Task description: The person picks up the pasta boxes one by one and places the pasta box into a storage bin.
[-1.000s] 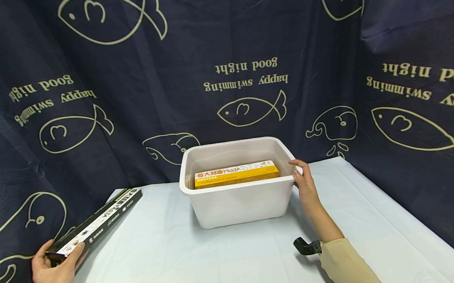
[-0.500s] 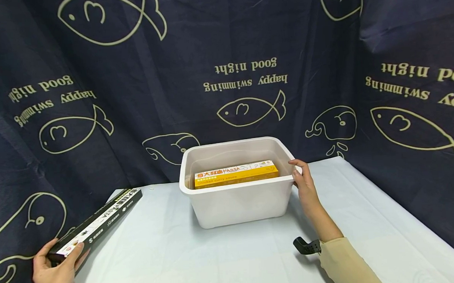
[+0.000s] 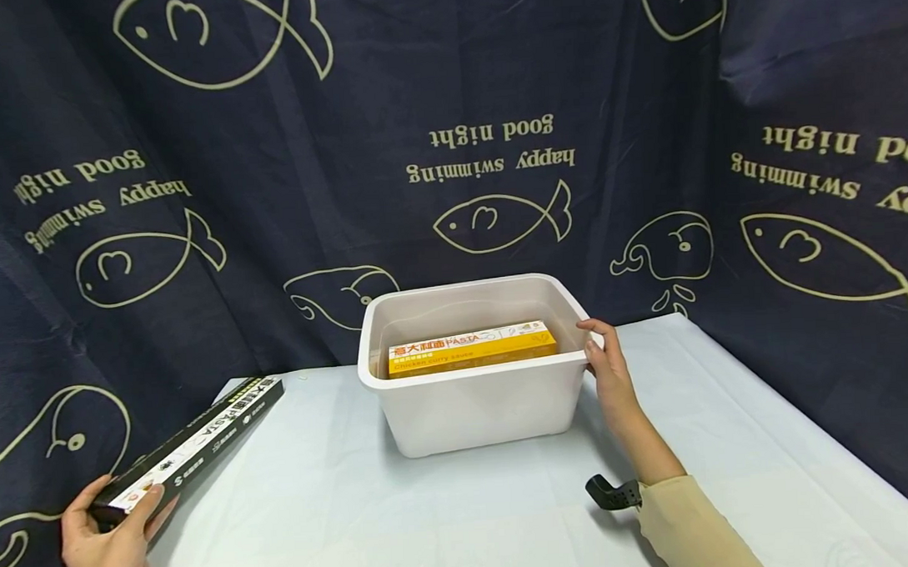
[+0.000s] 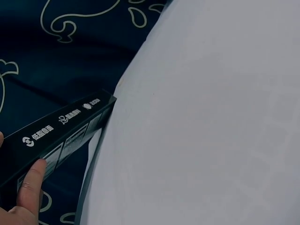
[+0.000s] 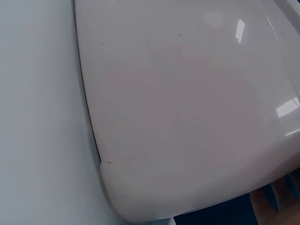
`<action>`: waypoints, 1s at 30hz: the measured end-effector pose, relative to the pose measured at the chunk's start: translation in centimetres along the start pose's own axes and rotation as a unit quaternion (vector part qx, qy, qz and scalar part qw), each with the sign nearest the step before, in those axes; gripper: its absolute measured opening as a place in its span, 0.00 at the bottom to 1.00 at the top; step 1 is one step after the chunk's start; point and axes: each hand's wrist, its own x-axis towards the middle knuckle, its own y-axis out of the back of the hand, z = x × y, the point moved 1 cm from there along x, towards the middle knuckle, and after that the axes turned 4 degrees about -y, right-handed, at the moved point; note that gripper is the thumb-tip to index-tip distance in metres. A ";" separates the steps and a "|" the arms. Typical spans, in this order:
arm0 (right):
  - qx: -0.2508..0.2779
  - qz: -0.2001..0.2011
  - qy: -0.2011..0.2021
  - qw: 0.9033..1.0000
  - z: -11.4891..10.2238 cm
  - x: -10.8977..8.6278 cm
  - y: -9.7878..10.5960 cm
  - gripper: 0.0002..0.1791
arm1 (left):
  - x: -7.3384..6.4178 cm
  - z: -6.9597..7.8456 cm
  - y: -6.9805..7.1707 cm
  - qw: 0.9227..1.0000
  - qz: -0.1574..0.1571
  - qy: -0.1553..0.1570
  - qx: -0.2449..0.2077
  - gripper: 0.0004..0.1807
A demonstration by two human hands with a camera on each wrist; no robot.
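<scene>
At the table's left edge, my left hand (image 3: 106,542) grips the near end of a long black pasta box (image 3: 193,447) with a white printed strip. The left wrist view shows a finger (image 4: 32,183) lying along the side of this black box (image 4: 70,124). A white plastic bin (image 3: 481,412) stands upright near the middle back of the table. Its right rim is held by my right hand (image 3: 611,378). Inside the bin lies a yellow and white pasta box (image 3: 471,352) marked "Chicken curry sauce". The bin's wall (image 5: 178,103) fills most of the right wrist view.
A pale cloth covers the table (image 3: 357,520). Behind it and at both sides hangs a dark blue curtain (image 3: 388,127) with fish and whale drawings. A black strap device (image 3: 614,493) sits at my right wrist, by the beige sleeve (image 3: 688,521).
Over the last second my left hand and the black pasta box shift only very slightly. The bin, the yellow box and my right hand stay where they were.
</scene>
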 end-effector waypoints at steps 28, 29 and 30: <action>-0.005 0.004 -0.005 1.000 0.0 0.0 0.0 0.23 | -0.8 0.8 -1.7 0.998 -0.015 -0.030 -0.049 0.43; -0.005 0.004 -0.005 1.000 0.0 0.0 0.0 0.23 | -0.8 0.8 -1.8 0.998 -0.015 -0.029 -0.053 0.44; -0.003 0.004 -0.004 1.000 0.0 0.0 0.0 0.23 | -0.8 0.8 -1.9 0.998 -0.017 -0.027 -0.055 0.44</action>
